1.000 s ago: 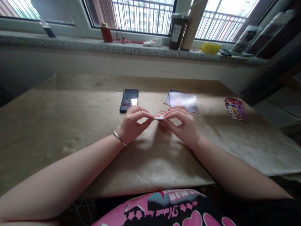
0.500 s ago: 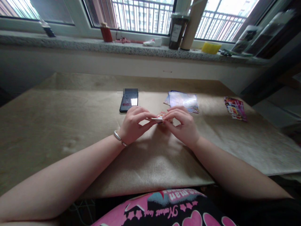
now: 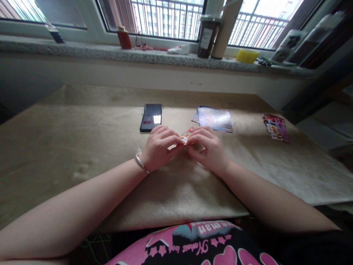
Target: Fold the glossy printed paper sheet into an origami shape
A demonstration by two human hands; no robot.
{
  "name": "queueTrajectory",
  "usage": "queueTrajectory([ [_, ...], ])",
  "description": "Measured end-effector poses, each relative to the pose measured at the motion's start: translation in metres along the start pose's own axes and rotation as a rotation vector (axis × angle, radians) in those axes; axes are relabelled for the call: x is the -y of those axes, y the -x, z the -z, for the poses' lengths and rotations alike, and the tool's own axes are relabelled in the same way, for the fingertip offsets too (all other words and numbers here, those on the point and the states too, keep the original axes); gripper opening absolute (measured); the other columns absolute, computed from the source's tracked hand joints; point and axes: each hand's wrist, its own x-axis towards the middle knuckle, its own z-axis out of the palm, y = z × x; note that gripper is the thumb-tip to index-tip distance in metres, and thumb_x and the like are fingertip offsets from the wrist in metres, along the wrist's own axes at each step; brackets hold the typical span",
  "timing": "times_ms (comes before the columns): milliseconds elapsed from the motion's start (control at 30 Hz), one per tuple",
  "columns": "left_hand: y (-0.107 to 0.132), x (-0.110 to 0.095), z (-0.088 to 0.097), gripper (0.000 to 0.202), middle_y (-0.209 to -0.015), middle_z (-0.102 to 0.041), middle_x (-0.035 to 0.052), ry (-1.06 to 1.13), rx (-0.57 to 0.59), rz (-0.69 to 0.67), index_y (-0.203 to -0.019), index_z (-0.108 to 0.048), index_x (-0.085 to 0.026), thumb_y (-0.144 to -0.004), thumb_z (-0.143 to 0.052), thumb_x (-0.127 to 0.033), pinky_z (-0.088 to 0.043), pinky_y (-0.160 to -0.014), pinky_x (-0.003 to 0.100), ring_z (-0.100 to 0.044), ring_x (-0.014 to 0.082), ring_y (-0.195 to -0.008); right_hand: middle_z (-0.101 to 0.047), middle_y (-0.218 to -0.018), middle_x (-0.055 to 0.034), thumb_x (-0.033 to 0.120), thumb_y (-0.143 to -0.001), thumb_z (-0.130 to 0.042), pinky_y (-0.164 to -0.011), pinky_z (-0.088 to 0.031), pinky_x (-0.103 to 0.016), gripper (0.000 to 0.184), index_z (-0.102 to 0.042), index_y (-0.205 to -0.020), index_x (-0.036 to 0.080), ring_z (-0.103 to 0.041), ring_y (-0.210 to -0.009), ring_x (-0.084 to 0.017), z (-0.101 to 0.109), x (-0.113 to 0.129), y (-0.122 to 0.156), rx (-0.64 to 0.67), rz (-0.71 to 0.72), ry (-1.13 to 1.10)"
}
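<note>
A small red and white folded paper piece is pinched between both hands just above the tan table cover. My left hand, with a silver bracelet at the wrist, grips its left side with closed fingers. My right hand grips its right side, fingers curled over it. Most of the piece is hidden by my fingers.
A dark phone lies just beyond my hands. A shiny bluish sheet stack lies to its right, and a colourful printed pack sits further right. The window sill holds a red cup, a dark jar and a yellow box.
Both hands have drawn closer together and a little lower, fingers curling more tightly over the paper piece, which now tilts up and shows less.
</note>
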Motion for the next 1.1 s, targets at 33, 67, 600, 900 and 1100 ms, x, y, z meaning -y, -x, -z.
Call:
queueTrajectory([
  [33, 0.000, 0.000, 0.000, 0.006, -0.077, -0.067, -0.0016, -0.001, -0.009, -0.001, -0.078, -0.066, -0.023, -0.084, -0.064, -0.026, -0.043, -0.075, 0.030, -0.057, 0.0132, -0.072, -0.067, -0.082, -0.0029, 0.014, -0.077, -0.061, -0.083, -0.050, -0.036, 0.009, -0.062, -0.077, 0.023, -0.060, -0.090, -0.019, 0.000, 0.001, 0.000, 0.002, -0.015, 0.005],
  [67, 0.000, -0.001, 0.000, 0.007, -0.076, -0.067, -0.0018, -0.002, -0.017, -0.001, -0.077, -0.066, -0.023, -0.083, -0.064, -0.025, -0.043, -0.075, 0.030, -0.057, 0.0131, -0.072, -0.067, -0.081, -0.0027, 0.014, -0.077, -0.060, -0.082, -0.050, -0.036, 0.009, -0.061, -0.076, 0.023, -0.060, -0.089, -0.019, -0.001, 0.002, 0.000, 0.000, -0.030, 0.010],
  [600, 0.000, -0.002, 0.000, 0.011, -0.075, -0.069, -0.0048, -0.119, 0.057, -0.054, -0.070, -0.064, -0.023, -0.082, -0.063, -0.023, -0.040, -0.080, 0.033, -0.054, 0.0144, -0.073, -0.065, -0.082, -0.0026, 0.013, -0.070, -0.065, -0.082, -0.050, -0.035, 0.011, -0.067, -0.075, 0.023, -0.058, -0.088, -0.019, -0.003, -0.006, 0.003, 0.032, 0.001, 0.078],
  [900, -0.001, -0.004, -0.001, 0.012, -0.073, -0.069, -0.0043, -0.095, 0.043, -0.054, -0.069, -0.064, -0.023, -0.081, -0.063, -0.023, -0.040, -0.078, 0.033, -0.054, 0.0137, -0.071, -0.065, -0.080, -0.0023, 0.017, -0.075, -0.063, -0.081, -0.050, -0.034, 0.008, -0.066, -0.073, 0.024, -0.058, -0.091, -0.020, 0.002, -0.008, 0.002, 0.048, 0.047, 0.121],
  [1100, 0.001, -0.001, 0.001, 0.016, -0.071, -0.067, -0.0040, -0.074, 0.021, -0.016, -0.067, -0.060, -0.021, -0.082, -0.063, -0.025, -0.039, -0.076, 0.032, -0.054, 0.0130, -0.070, -0.064, -0.078, -0.0017, 0.016, -0.072, -0.063, -0.081, -0.049, -0.035, 0.008, -0.065, -0.071, 0.024, -0.058, -0.089, -0.020, 0.003, -0.019, 0.004, 0.051, -0.018, 0.163],
])
